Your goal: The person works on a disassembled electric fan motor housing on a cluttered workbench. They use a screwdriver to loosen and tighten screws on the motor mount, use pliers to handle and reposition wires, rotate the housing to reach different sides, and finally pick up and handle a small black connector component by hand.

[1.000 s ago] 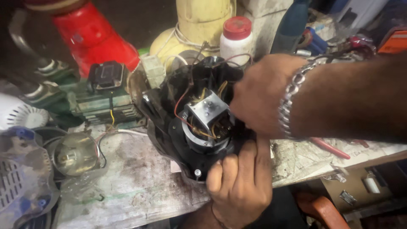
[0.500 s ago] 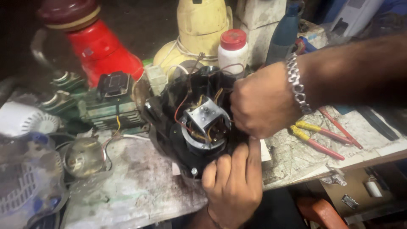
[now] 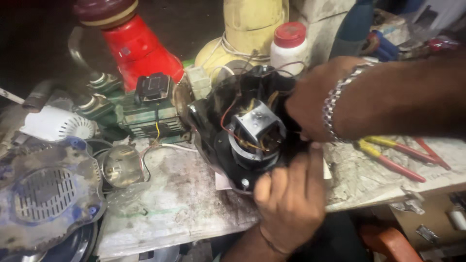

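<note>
At the centre of the frame, a black appliance housing (image 3: 233, 140) with an exposed motor (image 3: 256, 131) and red and yellow wires rests tilted on the stained table (image 3: 179, 204). The left hand (image 3: 291, 199) grips its lower edge from below, fingers (image 3: 264, 187) curled over the rim. The right hand (image 3: 315, 102), wearing a metal bracelet (image 3: 335, 104), presses against the housing's right side; whether its fingers pinch anything cannot be told. Yellow-handled pliers (image 3: 388, 150) lie at right.

Dim bg, bright centre, slight blur

Opened black motor housing (image 3: 245, 140), wires exposed, tilted on the workbench.
</note>
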Action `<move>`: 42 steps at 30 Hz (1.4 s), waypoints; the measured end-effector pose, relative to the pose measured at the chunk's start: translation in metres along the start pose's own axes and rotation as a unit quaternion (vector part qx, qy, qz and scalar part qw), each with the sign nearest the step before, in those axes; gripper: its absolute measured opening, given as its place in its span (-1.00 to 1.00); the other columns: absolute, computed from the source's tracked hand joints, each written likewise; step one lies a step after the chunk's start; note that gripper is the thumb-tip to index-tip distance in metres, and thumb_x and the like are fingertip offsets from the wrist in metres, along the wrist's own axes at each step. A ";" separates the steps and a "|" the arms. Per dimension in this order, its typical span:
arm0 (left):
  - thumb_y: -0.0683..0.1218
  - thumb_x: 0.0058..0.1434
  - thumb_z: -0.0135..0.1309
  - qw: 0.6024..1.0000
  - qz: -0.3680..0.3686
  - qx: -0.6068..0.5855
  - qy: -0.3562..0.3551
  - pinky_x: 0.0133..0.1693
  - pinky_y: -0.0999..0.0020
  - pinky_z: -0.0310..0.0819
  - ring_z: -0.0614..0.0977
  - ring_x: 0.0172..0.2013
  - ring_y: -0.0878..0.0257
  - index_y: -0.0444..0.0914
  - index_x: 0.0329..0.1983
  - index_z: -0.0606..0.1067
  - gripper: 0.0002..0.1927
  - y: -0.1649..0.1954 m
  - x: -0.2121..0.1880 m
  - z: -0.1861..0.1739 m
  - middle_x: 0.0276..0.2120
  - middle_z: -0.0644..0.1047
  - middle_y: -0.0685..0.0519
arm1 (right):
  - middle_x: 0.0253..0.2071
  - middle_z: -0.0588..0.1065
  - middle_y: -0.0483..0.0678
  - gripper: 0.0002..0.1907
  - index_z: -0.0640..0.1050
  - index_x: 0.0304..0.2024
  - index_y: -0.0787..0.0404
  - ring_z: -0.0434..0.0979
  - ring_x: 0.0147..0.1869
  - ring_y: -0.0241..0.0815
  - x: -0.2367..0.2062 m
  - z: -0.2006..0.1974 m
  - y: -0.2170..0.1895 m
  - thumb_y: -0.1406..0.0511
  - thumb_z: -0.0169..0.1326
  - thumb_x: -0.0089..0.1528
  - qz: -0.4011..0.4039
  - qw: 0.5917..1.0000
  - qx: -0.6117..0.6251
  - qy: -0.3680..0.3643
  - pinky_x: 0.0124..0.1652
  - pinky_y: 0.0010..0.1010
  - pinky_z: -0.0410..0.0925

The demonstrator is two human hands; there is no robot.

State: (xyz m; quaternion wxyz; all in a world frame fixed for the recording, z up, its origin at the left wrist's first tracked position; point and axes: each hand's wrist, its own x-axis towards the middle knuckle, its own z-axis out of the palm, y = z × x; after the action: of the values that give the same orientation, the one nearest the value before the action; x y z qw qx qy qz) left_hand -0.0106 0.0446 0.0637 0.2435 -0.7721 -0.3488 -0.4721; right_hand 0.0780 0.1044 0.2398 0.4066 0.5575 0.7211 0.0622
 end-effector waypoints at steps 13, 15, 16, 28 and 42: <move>-0.14 0.38 0.03 1.000 0.005 0.004 -0.013 -0.14 0.40 0.19 0.46 -0.33 0.35 -0.24 0.10 0.62 -0.71 0.000 -0.001 -0.001 -0.15 0.57 0.16 | -0.25 0.60 -0.08 -0.68 0.62 -0.09 0.03 0.62 -0.13 -0.16 0.015 0.029 0.016 0.02 0.14 0.27 -0.083 0.994 -0.076 0.002 -0.15 -0.29 0.52; -0.14 0.39 0.05 1.000 0.001 0.009 -0.009 -0.15 0.40 0.17 0.44 -0.36 0.36 -0.24 0.07 0.61 -0.75 0.001 -0.002 0.002 -0.14 0.58 0.16 | -0.26 0.60 -0.09 -0.68 0.61 -0.08 0.04 0.62 -0.14 -0.16 0.009 0.024 0.012 0.01 0.13 0.27 -0.083 0.994 -0.077 -0.002 -0.15 -0.29 0.52; -0.14 0.39 0.06 1.000 0.001 0.011 -0.006 -0.16 0.40 0.17 0.44 -0.37 0.36 -0.23 0.05 0.61 -0.77 0.001 -0.003 0.002 -0.14 0.59 0.16 | -0.26 0.60 -0.09 -0.67 0.60 -0.07 0.04 0.62 -0.15 -0.16 0.006 0.021 0.011 0.01 0.13 0.28 -0.077 0.994 -0.075 -0.002 -0.16 -0.29 0.52; -0.15 0.29 0.06 0.998 -0.029 0.001 -0.053 -0.12 0.27 0.19 0.47 -0.34 0.28 -0.23 0.10 0.60 -0.68 0.002 0.005 -0.012 -0.27 0.53 0.15 | -0.30 0.58 -0.09 -0.63 0.55 0.01 0.06 0.60 -0.22 -0.19 -0.017 0.033 0.035 0.01 0.09 0.30 -0.010 0.998 -0.030 0.050 -0.18 -0.32 0.51; 0.13 0.12 0.36 0.996 -0.054 -0.053 -0.045 0.29 0.13 0.07 0.40 0.23 -0.02 -0.28 0.22 0.40 -0.30 -0.024 -0.033 -0.035 0.16 0.43 -0.13 | -0.27 0.50 -0.02 -0.70 0.49 -0.07 0.25 0.67 -0.27 -0.22 0.026 0.211 0.060 0.22 0.23 0.27 -0.050 0.715 0.604 0.349 -0.24 -0.30 0.53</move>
State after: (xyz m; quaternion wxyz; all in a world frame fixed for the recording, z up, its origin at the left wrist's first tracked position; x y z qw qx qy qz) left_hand -0.0587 0.0250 0.0498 0.1605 -0.7842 -0.3753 -0.4674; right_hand 0.2604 0.0722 0.1198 -0.2946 0.5862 0.7230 -0.2167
